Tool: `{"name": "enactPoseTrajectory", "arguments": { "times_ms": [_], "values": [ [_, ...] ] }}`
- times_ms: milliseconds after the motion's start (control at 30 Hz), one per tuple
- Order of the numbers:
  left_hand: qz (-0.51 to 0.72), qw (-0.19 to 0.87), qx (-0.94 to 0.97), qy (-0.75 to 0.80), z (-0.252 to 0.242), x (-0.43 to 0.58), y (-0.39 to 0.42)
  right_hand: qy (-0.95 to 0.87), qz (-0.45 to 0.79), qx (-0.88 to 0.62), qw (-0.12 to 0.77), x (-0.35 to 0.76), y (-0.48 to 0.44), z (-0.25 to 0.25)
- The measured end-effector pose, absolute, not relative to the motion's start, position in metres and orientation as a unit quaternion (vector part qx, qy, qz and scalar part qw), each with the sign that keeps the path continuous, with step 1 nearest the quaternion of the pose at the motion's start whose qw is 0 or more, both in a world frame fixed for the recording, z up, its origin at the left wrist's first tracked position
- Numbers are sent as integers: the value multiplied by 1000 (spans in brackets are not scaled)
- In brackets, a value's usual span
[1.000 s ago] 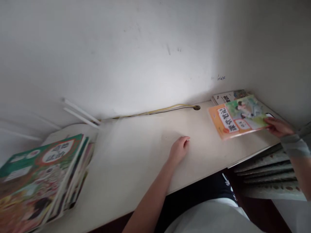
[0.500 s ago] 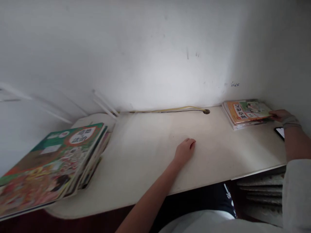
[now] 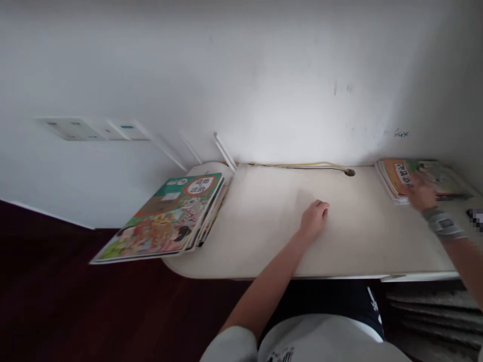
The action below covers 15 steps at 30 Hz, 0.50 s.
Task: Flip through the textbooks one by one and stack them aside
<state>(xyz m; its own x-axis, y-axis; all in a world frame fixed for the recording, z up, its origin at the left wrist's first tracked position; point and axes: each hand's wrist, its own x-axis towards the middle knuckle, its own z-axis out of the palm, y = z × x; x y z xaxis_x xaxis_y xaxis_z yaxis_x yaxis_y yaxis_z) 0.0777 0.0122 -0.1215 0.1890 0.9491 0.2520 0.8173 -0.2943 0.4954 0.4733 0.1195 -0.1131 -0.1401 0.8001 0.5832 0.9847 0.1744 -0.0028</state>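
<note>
My left hand (image 3: pixel 314 219) rests on the white desk (image 3: pixel 264 226), loosely curled with nothing visible in it. At the right, my right hand (image 3: pixel 421 194) is over the near edge of a small stack of books (image 3: pixel 439 176) with an orange and green top cover. Its fingers are smeared by motion, so I cannot tell whether they touch or grip the books. A grey band (image 3: pixel 445 223) is around that wrist. On the desk's left end lies a stack of larger books (image 3: pixel 162 208), its top one green with colourful drawings and jutting past the desk's rounded edge.
A yellow and black cable (image 3: pixel 302 165) runs along the wall to a round hole (image 3: pixel 349 172) in the desk. Wall sockets (image 3: pixel 81 128) and white trunking (image 3: pixel 225 152) are at the left. A dark phone-like object (image 3: pixel 476 217) lies at the right edge.
The view has swung left, bringing the wall sockets into sight. My right hand has left the right side of the small book stack and moved left to its near edge. My left hand stays curled.
</note>
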Motion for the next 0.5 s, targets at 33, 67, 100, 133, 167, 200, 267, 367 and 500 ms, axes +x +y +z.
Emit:
{"name": "enactPoseTrajectory", "arguments": {
  "times_ms": [33,67,100,133,167,200,267,367,500],
  "values": [
    [258,92,753,599,-115,70,14,-771,-157,-586,196,446,111,-127],
    [247,54,740,623,-109,61,16,-802,-127,-560,162,420,102,-139],
    [226,18,722,653,-103,50,18,-817,-115,-545,151,396,92,-150],
    [195,-9,699,688,-99,38,20,-826,-107,-534,145,375,84,-158],
    [157,-18,673,722,-96,26,22,-831,-96,-530,137,359,76,-165],
    [119,-10,649,751,-96,14,23,-832,-85,-532,133,348,70,-169],
    [63,21,618,784,-99,-6,22,-831,-68,-536,130,338,65,-174],
    [51,40,616,785,-106,-23,17,-837,-64,-525,143,343,67,-173],
    [77,42,626,775,-97,-27,12,-835,-69,-521,162,346,65,-170]
  ]
}}
